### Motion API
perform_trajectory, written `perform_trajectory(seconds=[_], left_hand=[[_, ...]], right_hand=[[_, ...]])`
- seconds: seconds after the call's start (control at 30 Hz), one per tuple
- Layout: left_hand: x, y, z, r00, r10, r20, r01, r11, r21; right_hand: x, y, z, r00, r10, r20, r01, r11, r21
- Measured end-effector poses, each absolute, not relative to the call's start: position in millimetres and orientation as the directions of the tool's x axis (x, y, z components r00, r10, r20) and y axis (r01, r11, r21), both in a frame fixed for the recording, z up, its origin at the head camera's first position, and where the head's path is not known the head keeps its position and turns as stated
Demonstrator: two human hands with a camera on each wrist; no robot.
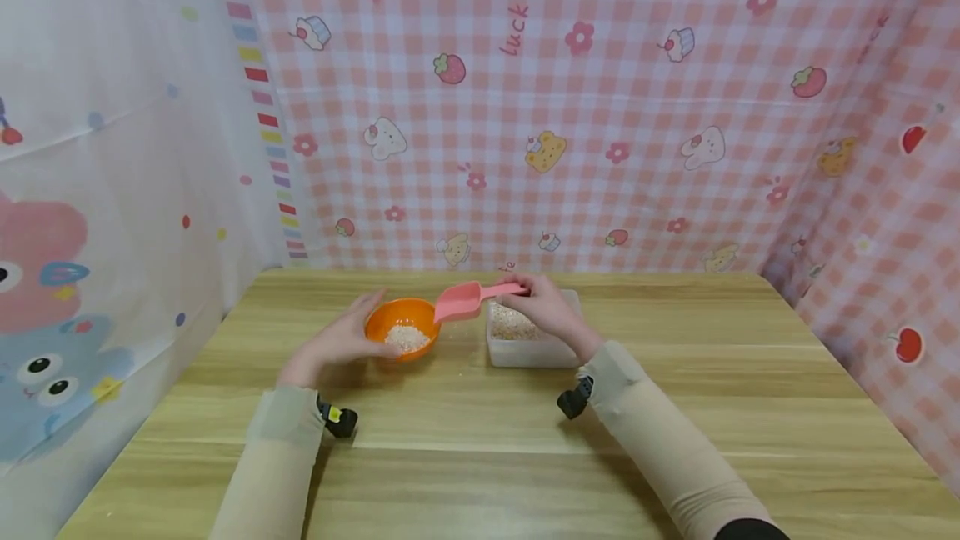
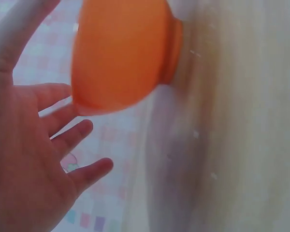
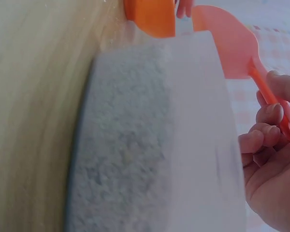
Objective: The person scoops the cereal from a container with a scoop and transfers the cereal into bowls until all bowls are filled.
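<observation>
My left hand (image 1: 341,340) holds an orange bowl (image 1: 377,322), thumb at its near side and fingers spread about its far left side. Pale oat-like flakes (image 1: 407,338) lie in the bottom of this bowl. In my right hand (image 1: 553,313) is the handle of a pink scoop (image 1: 459,302), gripped between thumb and curled fingers. The scoop's head points left, its tip right at the bowl's right rim. Below the right hand stands a translucent rectangular container (image 1: 517,355) with more flakes (image 1: 510,322) in it, partly covered by the hand.
Everything stands on a wood-grain table (image 1: 450,490), toward its back edge. A pink checked cloth (image 1: 645,90) hangs behind and to the right, a white patterned cloth (image 1: 135,65) to the left. A few small crumbs (image 1: 461,350) lie between bowl and container.
</observation>
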State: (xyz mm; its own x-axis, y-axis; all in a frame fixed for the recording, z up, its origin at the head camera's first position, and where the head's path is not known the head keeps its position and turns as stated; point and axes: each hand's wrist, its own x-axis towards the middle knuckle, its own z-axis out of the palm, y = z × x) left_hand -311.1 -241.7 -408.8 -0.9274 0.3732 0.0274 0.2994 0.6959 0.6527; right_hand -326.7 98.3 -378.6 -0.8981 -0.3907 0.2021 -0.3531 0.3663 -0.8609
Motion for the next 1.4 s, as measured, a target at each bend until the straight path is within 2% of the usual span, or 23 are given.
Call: perform_trajectory(seconds=[0.5,1.07,1.4], left_hand=[[-318.5,-198.5,-375.1,-0.885,0.457,0.093,0.412,0.672,0.616],[-321.4,-155.1,-375.9,-0.826,0.555,0.096,0.477,0.599,0.643],[-322.7,-129.9,-380.3,-0.817,0.577,0.017,0.411,0.562,0.718]], right_hand=[[-330.4,123.1,-367.7,-0.893,-0.367,0.261,-0.4,0.381,-0.833],[-330.4,167.6,-367.6,-0.894,-0.339,0.294,-0.419,0.395,-0.818],[-330.0,196.4,-364.8,-0.894,-0.363,0.264,-0.409,0.418,-0.811]])
